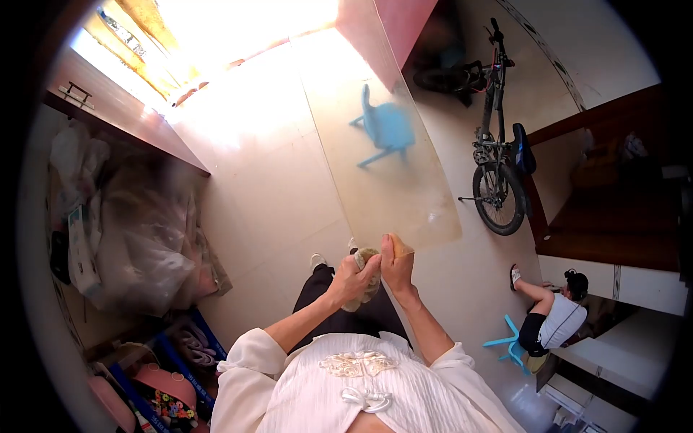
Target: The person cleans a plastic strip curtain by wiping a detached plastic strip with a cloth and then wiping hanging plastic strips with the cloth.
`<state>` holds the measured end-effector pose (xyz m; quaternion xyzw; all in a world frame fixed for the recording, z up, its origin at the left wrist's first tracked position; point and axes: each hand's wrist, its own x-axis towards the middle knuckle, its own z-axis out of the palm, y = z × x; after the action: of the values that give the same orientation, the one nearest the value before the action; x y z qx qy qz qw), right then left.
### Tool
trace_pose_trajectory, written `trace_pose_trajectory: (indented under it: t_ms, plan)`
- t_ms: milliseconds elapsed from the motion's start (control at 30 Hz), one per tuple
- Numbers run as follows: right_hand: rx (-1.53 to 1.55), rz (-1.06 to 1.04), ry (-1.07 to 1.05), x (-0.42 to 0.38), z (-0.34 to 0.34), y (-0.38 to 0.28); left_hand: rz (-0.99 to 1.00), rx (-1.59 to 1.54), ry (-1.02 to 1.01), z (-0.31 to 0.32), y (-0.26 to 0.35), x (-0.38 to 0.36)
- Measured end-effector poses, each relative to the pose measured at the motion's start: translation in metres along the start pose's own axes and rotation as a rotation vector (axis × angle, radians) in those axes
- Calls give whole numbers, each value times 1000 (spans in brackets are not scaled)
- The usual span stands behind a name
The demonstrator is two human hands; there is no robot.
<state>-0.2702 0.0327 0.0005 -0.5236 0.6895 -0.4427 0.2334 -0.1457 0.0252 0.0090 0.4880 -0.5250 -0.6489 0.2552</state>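
My left hand (350, 279) is closed around a fuzzy grey-beige piece (369, 276) in front of my waist. Its exact kind is hard to make out; it looks soft and hangs below my fingers. My right hand (396, 273) is right beside it, closed with the thumb pointing up. At the fingers of this hand shows a smooth tan piece (403, 250). Whether the tan and fuzzy pieces are joined cannot be seen, as my hands cover the space between them.
Ahead, a hazy see-through sheet (339, 155) hangs before a blue chair (388, 126). A bicycle (498, 159) stands at the right. Lower right, another person (563, 317) sits on a blue stool (509, 346). Plastic-covered goods (144, 224) and blue-edged boxes (189, 361) are at the left.
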Motion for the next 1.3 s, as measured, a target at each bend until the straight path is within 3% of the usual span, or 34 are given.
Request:
trace_pose_trajectory:
  t_ms: [167,233,267,333,400,467,533,567,633,800,867,1000,1067,1133,1200,1300]
  plan:
    - [4,-51,2,9,2,2,-26,-104,-62,-1,-15,-8]
    - [1,-80,-13,18,-4,-1,-130,-92,-79,-13,-23,-8]
    - [0,-107,-2,23,-6,-3,-160,-441,-39,-21,-21,-3]
    - [8,-144,5,26,-11,-1,-132,-680,26,-42,-9,13]
    - [28,-190,-27,27,-12,4,-127,-710,-74,-64,15,29]
    - [63,-209,-28,27,-11,2,-45,-582,-28,-58,55,39]
    - [81,-219,-13,29,-14,1,132,-154,69,-45,57,51]
    - [64,-207,6,30,-15,3,134,-154,64,-33,52,54]
    - [42,-194,27,27,-14,10,172,154,351,-9,30,55]
    - [92,-207,26,20,-8,29,201,-44,582,45,-6,32]
    - [54,-172,2,16,-9,38,63,-45,587,55,-7,23]
    - [106,-169,15,15,-13,41,19,-29,586,66,-8,9]
    - [77,-153,-15,24,-22,42,73,-113,465,70,-7,4]
    - [90,-163,18,35,-30,41,4,-156,407,58,-4,4]
    - [81,-214,25,45,-40,37,-98,-968,364,36,11,6]
    - [78,-231,49,54,-47,32,-93,-1001,201,-19,40,19]
